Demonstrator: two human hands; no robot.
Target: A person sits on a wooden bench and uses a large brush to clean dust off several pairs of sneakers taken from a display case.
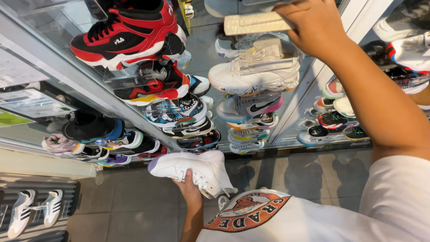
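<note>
Head view looks straight down a glass shoe display, and both hands are busy. Left hand [188,186] is low, near the floor tiles [134,197], forearm rising from the bottom edge, fingers wrapped from below around a white sneaker [197,170]; the thumb shows against the shoe's side, laces dangling toward the white shirt [313,219]. That sneaker sits tilted, toe pointing left, just in front of the bottom of the glass. Right hand [316,27] is up high, arm stretched from the lower right corner diagonally to the top, elbow bent, fingers curled closed on the end of a pale flat strip [255,22] that lies crosswise against the case. Just beneath the strip a cream sneaker [255,69] rests on a clear shelf. To its left, behind the glass, a red-and-black sneaker [130,33] leads a column of colourful pairs running down. Far left, a white striped pair [36,210] lies on a grey rack
</note>
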